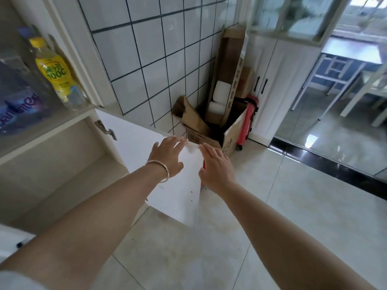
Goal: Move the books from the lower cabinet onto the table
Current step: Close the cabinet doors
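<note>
The lower cabinet (62, 174) at the left stands with its white door (178, 185) swung wide towards the tiled wall. No books show on the part of its shelf that I can see. My left hand (167, 155), with a bangle on the wrist, lies flat on the inner face of the door near its top corner. My right hand (215, 166) rests with spread fingers against the door's outer edge. Neither hand holds anything. A table (354, 51) with white legs stands far off at the upper right, beyond the dark floor strip.
Above the lower cabinet, a glass-fronted shelf holds a yellow drink bottle (52, 70) and a blue pack. An open cardboard box (215, 130) with cardboard scraps and a red wheeled case (247, 122) fill the corner. White chairs (368, 91) stand at the right.
</note>
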